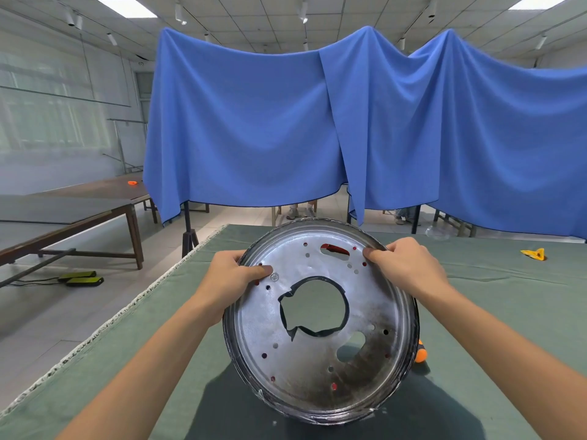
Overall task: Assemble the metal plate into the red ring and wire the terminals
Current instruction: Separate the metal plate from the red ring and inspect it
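Metal plate (320,322) was held tilted up above the green table (495,287), red showing through its holes. Left hand (230,281) gripped its left rim, thumb on the face; right hand (403,265) gripped the upper-right rim. Orange object (421,354) sat just behind.

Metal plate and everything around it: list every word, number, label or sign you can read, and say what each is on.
No readable text anywhere in the head view.
Metal plate: a small round stamped mark near the left hand, too small to read.
Yellow object on the green table cover: no legible marking.
Blue cloth: plain, no print.
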Action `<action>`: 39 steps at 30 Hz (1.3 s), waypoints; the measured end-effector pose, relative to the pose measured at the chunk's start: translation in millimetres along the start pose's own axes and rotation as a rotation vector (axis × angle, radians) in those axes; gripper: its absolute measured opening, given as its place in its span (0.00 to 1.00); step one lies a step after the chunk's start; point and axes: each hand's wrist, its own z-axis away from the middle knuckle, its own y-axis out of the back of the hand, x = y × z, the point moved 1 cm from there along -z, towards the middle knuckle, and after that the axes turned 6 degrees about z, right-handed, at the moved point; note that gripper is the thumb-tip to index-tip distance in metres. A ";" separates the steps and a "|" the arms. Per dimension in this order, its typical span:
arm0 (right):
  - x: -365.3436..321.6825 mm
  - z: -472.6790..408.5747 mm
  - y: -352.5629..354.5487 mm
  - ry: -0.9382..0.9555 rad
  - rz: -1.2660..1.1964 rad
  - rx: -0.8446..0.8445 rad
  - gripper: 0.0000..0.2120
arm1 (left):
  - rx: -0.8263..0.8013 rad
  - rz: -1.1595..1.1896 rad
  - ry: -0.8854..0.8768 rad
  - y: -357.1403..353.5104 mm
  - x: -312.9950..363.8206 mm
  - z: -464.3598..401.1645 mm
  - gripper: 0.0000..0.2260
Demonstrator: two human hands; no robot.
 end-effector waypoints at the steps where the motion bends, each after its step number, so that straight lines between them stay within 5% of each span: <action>1: -0.1 0.0 -0.1 0.002 0.002 0.003 0.25 | 0.002 0.001 0.000 0.4 0.1 0.2 0.09; 39: 2.1 5.3 3.7 0.117 0.025 0.243 0.32 | 0.006 0.052 0.020 -2.3 6.3 8.9 0.05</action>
